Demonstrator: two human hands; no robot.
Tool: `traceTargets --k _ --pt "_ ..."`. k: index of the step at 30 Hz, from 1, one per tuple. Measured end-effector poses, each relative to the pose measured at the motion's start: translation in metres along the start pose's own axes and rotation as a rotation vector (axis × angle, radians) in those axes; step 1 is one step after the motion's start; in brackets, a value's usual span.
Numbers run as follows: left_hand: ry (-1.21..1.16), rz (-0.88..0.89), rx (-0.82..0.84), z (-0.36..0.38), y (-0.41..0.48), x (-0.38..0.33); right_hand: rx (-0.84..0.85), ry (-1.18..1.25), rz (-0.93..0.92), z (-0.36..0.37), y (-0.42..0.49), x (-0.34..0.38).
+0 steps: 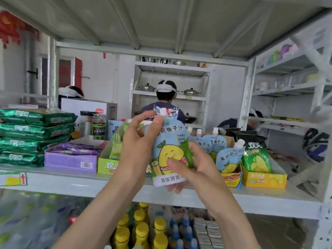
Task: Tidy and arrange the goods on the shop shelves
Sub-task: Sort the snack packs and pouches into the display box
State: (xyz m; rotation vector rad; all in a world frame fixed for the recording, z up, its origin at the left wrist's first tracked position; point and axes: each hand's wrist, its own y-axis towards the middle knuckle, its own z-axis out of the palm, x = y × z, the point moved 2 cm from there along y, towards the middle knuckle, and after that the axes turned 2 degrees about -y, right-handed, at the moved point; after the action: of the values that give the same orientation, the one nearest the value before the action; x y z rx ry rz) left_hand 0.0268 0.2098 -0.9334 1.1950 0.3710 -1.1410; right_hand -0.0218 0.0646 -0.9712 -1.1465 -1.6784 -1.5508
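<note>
both hands grip juice pouch (170, 150); yellow box (264, 180) right, purple box (71, 161) left.

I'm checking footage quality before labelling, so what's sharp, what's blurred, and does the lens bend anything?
Head view: the juice pouch in the left hand and right hand is sharp, its print readable; the bottles at lower left are smeared; the right-side shelving is blurred and its uprights lean, wide-lens distortion; light is soft, without glare.

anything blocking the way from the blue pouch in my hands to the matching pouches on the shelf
Nothing visible does. The left hand and right hand hold the blue pouch; the matching pouches stand just right of it, unobstructed.
</note>
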Motion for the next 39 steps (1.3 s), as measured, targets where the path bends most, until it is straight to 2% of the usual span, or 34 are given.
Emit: traceTargets --k 4,9,12,15,18,21,25,27,29,36,39 --pt "-0.006 -0.051 0.169 -0.023 -0.003 0.019 -0.344 0.111 -0.214 -0.01 0.002 0.007" --pt "0.004 -0.049 -0.017 -0.062 -0.006 0.045 -0.644 0.086 -0.344 -0.027 -0.002 0.01" --pt "-0.022 -0.026 -0.018 -0.064 -0.002 0.047 -0.729 0.035 -0.391 -0.027 -0.002 0.008" --pt "-0.057 0.024 0.02 -0.058 -0.003 0.046 -0.817 -0.146 -0.461 -0.015 -0.002 0.009" --pt "-0.07 -0.013 0.21 -0.036 -0.016 0.045 -0.904 -0.508 -0.531 0.002 -0.004 0.006" --pt "-0.131 -0.082 0.342 -0.012 -0.029 0.045 -0.879 -0.791 -0.51 0.025 -0.004 -0.002" --pt "-0.262 -0.206 0.293 -0.011 -0.027 0.049 -0.705 -1.124 -0.432 0.057 0.003 -0.012" --pt "-0.331 -0.255 0.234 -0.023 -0.021 0.052 -0.552 -1.137 -0.407 0.067 0.007 -0.018" --pt "-0.378 -0.291 0.185 -0.033 -0.016 0.054 -0.467 -1.14 -0.381 0.072 0.008 -0.022" --pt "-0.332 -0.313 0.077 -0.052 -0.009 0.065 -0.426 -1.05 -0.452 0.077 0.003 -0.024" --pt "-0.308 -0.309 0.082 -0.053 -0.01 0.065 -0.434 -1.048 -0.461 0.078 0.001 -0.023"
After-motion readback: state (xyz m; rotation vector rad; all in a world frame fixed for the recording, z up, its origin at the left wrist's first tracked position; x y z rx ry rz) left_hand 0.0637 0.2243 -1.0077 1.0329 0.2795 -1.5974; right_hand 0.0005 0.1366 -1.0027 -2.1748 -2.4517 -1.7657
